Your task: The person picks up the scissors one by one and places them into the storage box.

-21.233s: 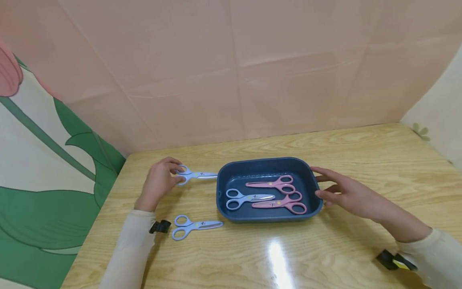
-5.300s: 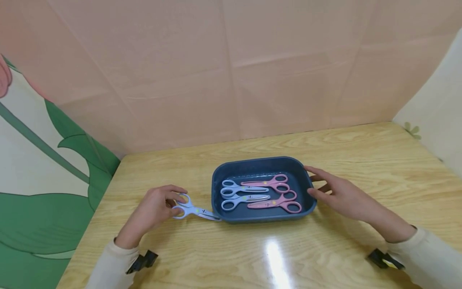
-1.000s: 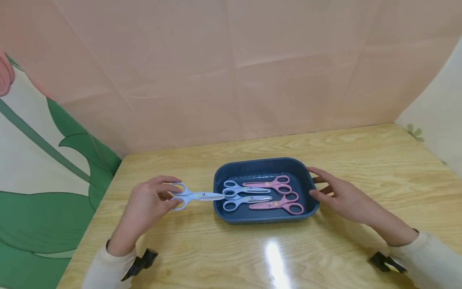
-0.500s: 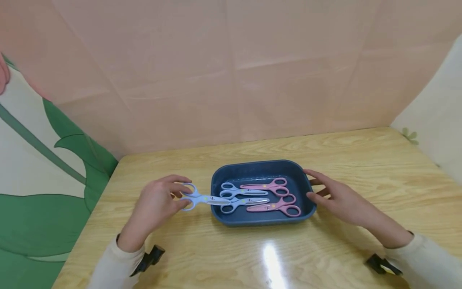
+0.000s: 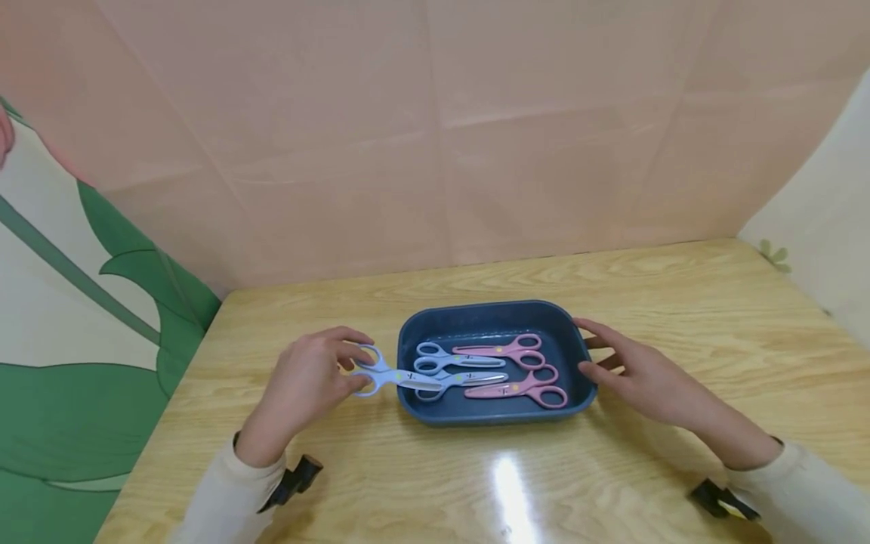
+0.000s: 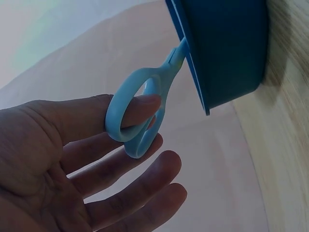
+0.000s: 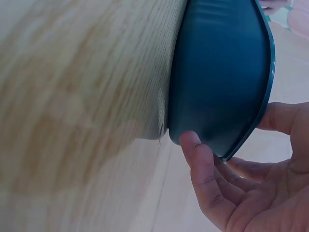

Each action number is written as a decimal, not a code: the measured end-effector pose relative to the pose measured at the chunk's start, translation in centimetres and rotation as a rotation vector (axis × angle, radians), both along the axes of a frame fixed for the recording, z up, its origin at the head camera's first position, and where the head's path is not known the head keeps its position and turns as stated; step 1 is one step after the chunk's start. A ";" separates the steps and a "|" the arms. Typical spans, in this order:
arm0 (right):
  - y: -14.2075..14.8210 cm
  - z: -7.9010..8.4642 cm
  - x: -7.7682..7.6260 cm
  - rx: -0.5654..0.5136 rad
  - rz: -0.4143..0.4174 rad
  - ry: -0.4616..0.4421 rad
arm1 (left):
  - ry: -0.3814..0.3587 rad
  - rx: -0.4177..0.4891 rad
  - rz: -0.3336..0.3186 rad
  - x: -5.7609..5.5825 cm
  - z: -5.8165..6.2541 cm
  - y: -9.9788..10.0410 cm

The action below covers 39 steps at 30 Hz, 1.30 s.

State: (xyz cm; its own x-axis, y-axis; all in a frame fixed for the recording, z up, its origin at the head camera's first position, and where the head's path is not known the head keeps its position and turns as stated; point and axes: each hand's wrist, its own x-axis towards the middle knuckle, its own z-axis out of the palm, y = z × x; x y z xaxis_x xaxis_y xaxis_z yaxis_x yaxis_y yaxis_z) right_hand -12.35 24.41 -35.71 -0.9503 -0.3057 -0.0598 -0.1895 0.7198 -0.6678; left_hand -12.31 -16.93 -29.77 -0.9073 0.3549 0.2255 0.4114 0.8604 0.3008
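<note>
In the head view my left hand [image 5: 309,381] pinches a pair of light blue scissors [image 5: 401,378] by the handle loops. The blades reach over the left rim of a dark blue tray [image 5: 492,415], overlapping another blue pair. The left wrist view shows my thumb in one loop of the scissors [image 6: 128,96]. Inside the tray lie two blue scissors [image 5: 469,361] with handles to the left, and two pink scissors [image 5: 519,387] with handles to the right. My right hand [image 5: 646,378] touches the tray's right end from outside, fingertips against the wall [image 7: 217,72] in the right wrist view.
The tray stands on a wood-grain table [image 5: 421,483]. A pink-beige sheet [image 5: 435,136] rises behind the table's back edge. At the left is a panel with green leaves [image 5: 75,423], and at the right a white panel [image 5: 829,196].
The left hand has raised the blue scissors off the table and moved them right, over the tray's left rim. Since the oldest frame another blue pair has come into the tray. The right hand keeps its place.
</note>
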 end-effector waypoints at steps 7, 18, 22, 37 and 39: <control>0.1 0.1 0.0 -0.015 0.002 0.003 | -0.070 -0.061 0.021 0.1 0.7 1.7; 0.2 0.4 0.1 -0.008 0.007 0.012 | -0.036 -0.114 0.033 0.5 0.5 2.6; 0.0 0.2 0.1 -0.016 0.011 0.002 | -0.057 -0.126 0.032 0.4 0.3 2.3; -0.1 0.1 0.1 0.003 -0.001 -0.020 | -0.049 -0.122 0.011 0.2 -0.4 2.6; -0.1 0.1 0.1 0.002 -0.001 -0.022 | -0.044 -0.123 0.006 0.3 -0.4 2.7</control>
